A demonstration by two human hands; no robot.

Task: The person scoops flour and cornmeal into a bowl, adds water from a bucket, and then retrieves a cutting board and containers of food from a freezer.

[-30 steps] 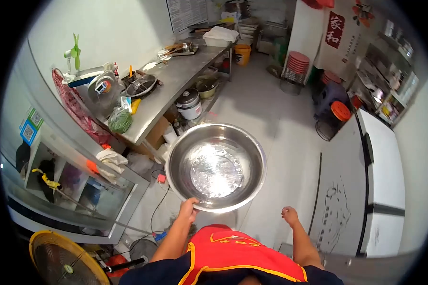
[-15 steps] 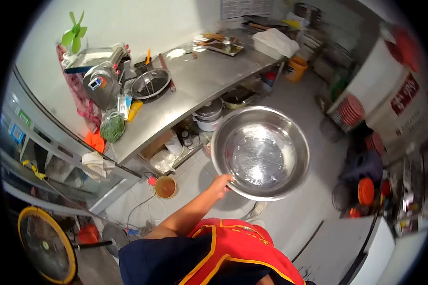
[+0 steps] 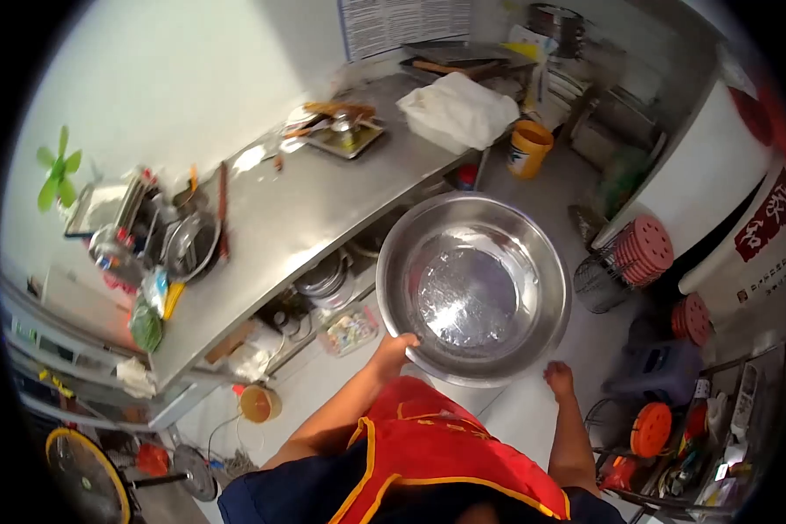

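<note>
My left hand (image 3: 393, 351) grips the near left rim of a large, round stainless steel basin (image 3: 537, 327), its thumb over the edge. The basin hangs in front of me above the tiled floor, its shiny inside facing up with bright reflections and a mottled wet look at the bottom. To the right of the basin's near edge, my right hand (image 3: 559, 379) is apart from it, fingers curled in with nothing showing in them. A red apron (image 3: 445, 437) with yellow trim covers my front.
A long steel worktable (image 3: 279, 210) runs along the wall, bearing a metal tray (image 3: 371, 138) and a white cloth-covered tub (image 3: 458, 109). A yellow bucket (image 3: 529, 150) stands past its end. Right of me are red perforated stools (image 3: 651, 243) and a purple-grey container (image 3: 655, 371). A fan (image 3: 83, 476) stands lower left.
My view has turned right and moved forward along the worktable. The basin is still in my left hand, slightly nearer my body. My right hand has come into view beside it.
</note>
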